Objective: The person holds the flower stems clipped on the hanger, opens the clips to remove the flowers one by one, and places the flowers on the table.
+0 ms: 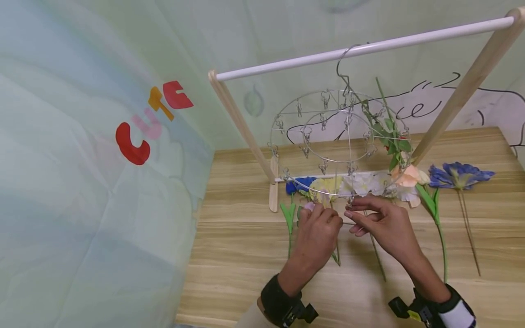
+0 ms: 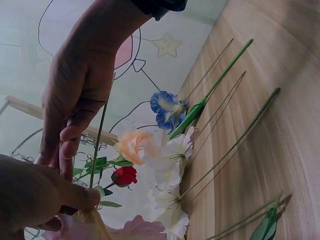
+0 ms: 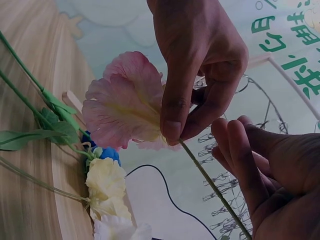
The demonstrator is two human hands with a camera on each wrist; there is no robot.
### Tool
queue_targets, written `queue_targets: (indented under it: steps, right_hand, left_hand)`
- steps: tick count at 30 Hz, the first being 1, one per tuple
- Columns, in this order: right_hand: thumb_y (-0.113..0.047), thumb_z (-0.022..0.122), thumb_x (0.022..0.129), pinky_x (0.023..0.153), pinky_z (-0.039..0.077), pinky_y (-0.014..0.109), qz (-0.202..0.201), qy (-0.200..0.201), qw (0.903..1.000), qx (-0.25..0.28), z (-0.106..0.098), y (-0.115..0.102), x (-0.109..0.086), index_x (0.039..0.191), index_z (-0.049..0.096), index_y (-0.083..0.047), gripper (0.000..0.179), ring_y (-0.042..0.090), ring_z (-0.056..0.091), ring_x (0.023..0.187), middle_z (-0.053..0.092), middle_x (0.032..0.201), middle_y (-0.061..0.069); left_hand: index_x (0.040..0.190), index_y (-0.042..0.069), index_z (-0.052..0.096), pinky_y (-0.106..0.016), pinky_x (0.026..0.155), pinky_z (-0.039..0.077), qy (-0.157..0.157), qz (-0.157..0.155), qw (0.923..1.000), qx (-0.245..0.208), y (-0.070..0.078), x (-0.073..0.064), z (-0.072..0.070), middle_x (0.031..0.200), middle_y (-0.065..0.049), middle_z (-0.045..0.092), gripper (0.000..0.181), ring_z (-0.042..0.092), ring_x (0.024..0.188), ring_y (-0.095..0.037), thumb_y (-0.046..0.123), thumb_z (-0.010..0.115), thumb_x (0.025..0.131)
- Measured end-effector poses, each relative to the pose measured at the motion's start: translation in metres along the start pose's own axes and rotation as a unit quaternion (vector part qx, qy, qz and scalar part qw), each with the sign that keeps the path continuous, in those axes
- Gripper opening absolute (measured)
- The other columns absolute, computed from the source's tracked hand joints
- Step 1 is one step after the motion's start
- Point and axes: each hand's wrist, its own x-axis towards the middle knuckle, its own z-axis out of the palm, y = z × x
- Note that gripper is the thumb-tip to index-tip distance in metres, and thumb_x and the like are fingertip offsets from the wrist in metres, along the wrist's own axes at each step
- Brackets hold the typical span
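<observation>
My left hand (image 1: 317, 237) pinches a pink artificial flower (image 3: 125, 102) just below its bloom, between thumb and fingertips. Its thin green stem (image 3: 212, 185) stretches sideways toward my right hand (image 1: 383, 225). At the near edge of a round wire clip hanger (image 1: 344, 195), the right thumb and forefinger pinch a small metal clip (image 1: 350, 202). Whether that clip's mouth is parted cannot be seen. Most of the bloom is hidden behind the left hand in the head view; the right wrist view shows it whole, facing left.
The hanger hooks over a white rod (image 1: 287, 68) on a wooden stand (image 1: 242, 123). A red rose (image 2: 124, 176) with leaves hangs at its far right. Blue, yellow and white flowers (image 1: 365, 184) lie beneath, a peach flower (image 1: 406, 175) and large blue flower (image 1: 461, 175) to the right.
</observation>
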Motion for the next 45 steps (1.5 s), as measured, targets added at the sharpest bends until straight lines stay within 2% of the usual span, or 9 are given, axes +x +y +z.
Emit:
queue_targets:
  steps: [6,13,17,22,27,32,35,41,45]
  right_hand:
    - [-0.009,0.075,0.099,0.058,0.061,0.032,-0.003,-0.007,0.9999,-0.013,-0.002,0.003,-0.001,0.123,0.072,0.0,0.026,0.012,0.078,0.065,0.079,0.112,0.02]
    - [-0.009,0.078,0.097,0.06,0.06,0.027,-0.014,-0.036,0.9943,-0.099,-0.003,0.003,-0.006,0.117,0.078,-0.004,0.021,0.005,0.075,0.066,0.081,0.105,0.012]
    - [-0.008,0.081,0.093,0.062,0.058,0.025,-0.059,-0.045,0.9865,-0.146,-0.003,0.003,-0.01,0.111,0.081,-0.012,0.018,0.004,0.074,0.07,0.082,0.101,0.004]
    - [-0.003,0.088,0.085,0.065,0.058,0.025,-0.129,-0.029,0.9698,-0.205,-0.003,0.007,-0.013,0.104,0.083,-0.018,0.026,0.005,0.074,0.077,0.081,0.098,-0.005]
    - [-0.001,0.09,0.08,0.066,0.058,0.029,-0.147,-0.017,0.9593,-0.241,-0.004,0.011,-0.016,0.101,0.083,-0.018,0.028,0.005,0.071,0.079,0.079,0.094,-0.007]
    - [-0.003,0.091,0.079,0.066,0.057,0.033,-0.162,-0.008,0.9511,-0.263,-0.005,0.014,-0.02,0.099,0.083,-0.02,0.027,0.011,0.071,0.086,0.079,0.094,-0.009]
    - [-0.002,0.091,0.079,0.067,0.058,0.034,-0.162,-0.009,0.95,-0.267,-0.006,0.015,-0.022,0.098,0.083,-0.02,0.027,0.013,0.072,0.086,0.079,0.095,-0.008]
    - [-0.009,0.089,0.085,0.068,0.058,0.03,-0.12,-0.022,0.9504,-0.286,-0.008,0.017,-0.028,0.098,0.084,-0.021,0.019,0.013,0.073,0.084,0.079,0.095,-0.009]
    - [-0.013,0.087,0.087,0.067,0.057,0.028,-0.106,-0.026,0.9463,-0.304,-0.009,0.018,-0.03,0.096,0.083,-0.022,0.013,0.012,0.072,0.081,0.079,0.095,-0.008]
  left_hand:
    - [0.104,0.029,0.082,-0.031,0.082,0.03,-0.001,0.003,1.0,0.0,0.0,0.0,0.001,0.109,0.014,0.075,0.009,0.053,0.098,-0.009,0.033,0.074,0.101]
    - [0.105,0.029,0.083,-0.031,0.082,0.031,-0.006,0.005,1.0,-0.001,0.002,0.0,0.001,0.109,0.014,0.075,0.01,0.054,0.098,-0.009,0.034,0.075,0.101]
    - [0.104,0.029,0.083,-0.031,0.081,0.03,-0.004,0.009,0.9999,0.005,0.004,0.0,0.002,0.108,0.015,0.075,0.011,0.053,0.097,-0.009,0.035,0.074,0.101]
    - [0.106,0.029,0.083,-0.031,0.082,0.031,-0.009,0.01,0.9999,0.004,0.005,0.0,0.002,0.109,0.016,0.074,0.011,0.052,0.098,-0.009,0.035,0.074,0.101]
    - [0.108,0.03,0.082,-0.031,0.082,0.031,-0.023,0.012,0.9997,0.0,0.007,0.0,0.002,0.111,0.015,0.074,0.014,0.051,0.097,-0.009,0.038,0.073,0.102]
    - [0.107,0.03,0.083,-0.03,0.081,0.031,-0.025,0.018,0.9995,-0.004,0.008,0.0,0.001,0.111,0.015,0.074,0.013,0.051,0.096,-0.01,0.037,0.074,0.101]
    - [0.106,0.03,0.083,-0.03,0.081,0.032,-0.023,0.021,0.9995,-0.006,0.009,0.0,0.002,0.11,0.015,0.075,0.012,0.051,0.096,-0.01,0.037,0.074,0.101]
    - [0.105,0.029,0.083,-0.03,0.081,0.03,-0.024,0.025,0.9993,-0.014,0.012,-0.002,0.003,0.11,0.014,0.075,0.013,0.052,0.096,-0.01,0.037,0.073,0.102]
    - [0.102,0.029,0.083,-0.03,0.081,0.033,0.001,0.033,0.9994,-0.004,0.013,-0.003,0.006,0.107,0.015,0.074,0.011,0.054,0.096,-0.009,0.036,0.073,0.102]
